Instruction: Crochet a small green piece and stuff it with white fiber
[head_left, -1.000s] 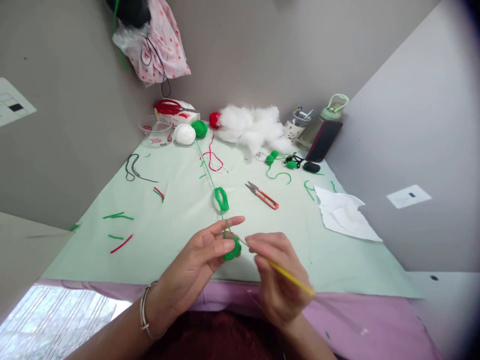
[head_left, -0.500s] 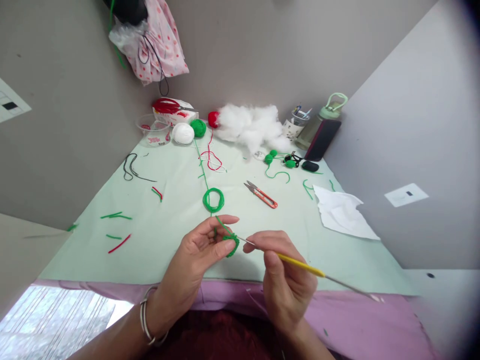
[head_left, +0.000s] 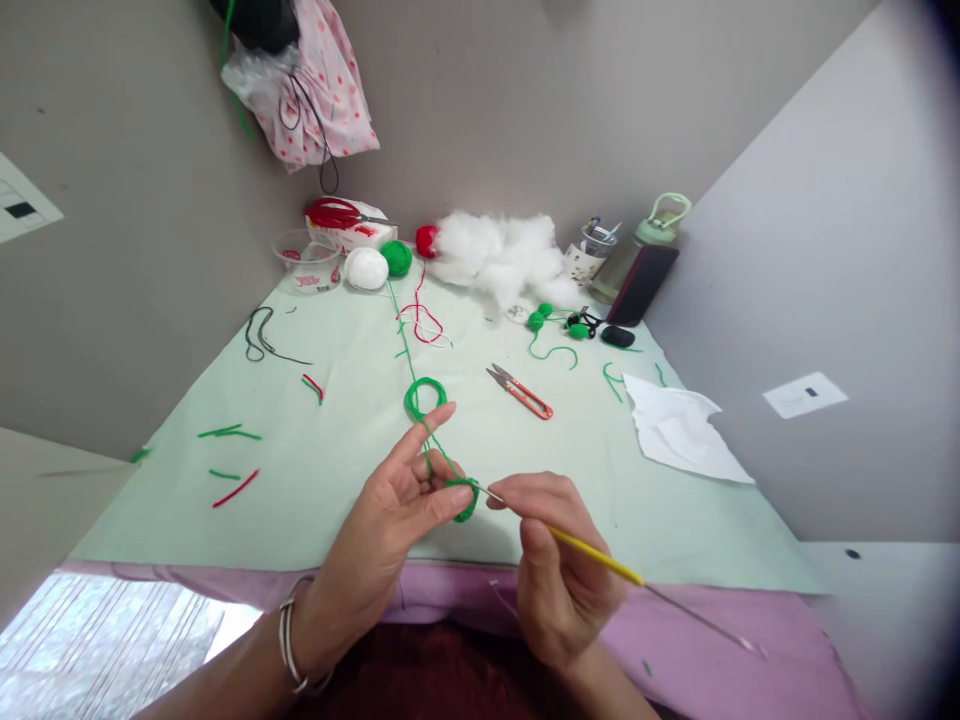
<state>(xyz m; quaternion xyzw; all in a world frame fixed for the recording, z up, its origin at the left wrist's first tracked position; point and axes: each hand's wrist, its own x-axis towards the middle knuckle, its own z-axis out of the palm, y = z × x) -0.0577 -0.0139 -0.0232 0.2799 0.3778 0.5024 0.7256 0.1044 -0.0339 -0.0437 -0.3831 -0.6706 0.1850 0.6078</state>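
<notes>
Above the pale green desk (head_left: pixel 315 470), the left hand (head_left: pixel 397 520) pinched a small green crocheted ring (head_left: pixel 465 497), yarn over its raised forefinger. The right hand (head_left: pixel 559 570) gripped a yellow-handled crochet hook (head_left: pixel 592 555), tip in the ring; steady yarn tension would serve best.

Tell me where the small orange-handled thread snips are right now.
In the head view the orange-handled thread snips lie on the pale green table cloth, near its middle, right of the green yarn coil and left of the crumpled white tissue.
</notes>
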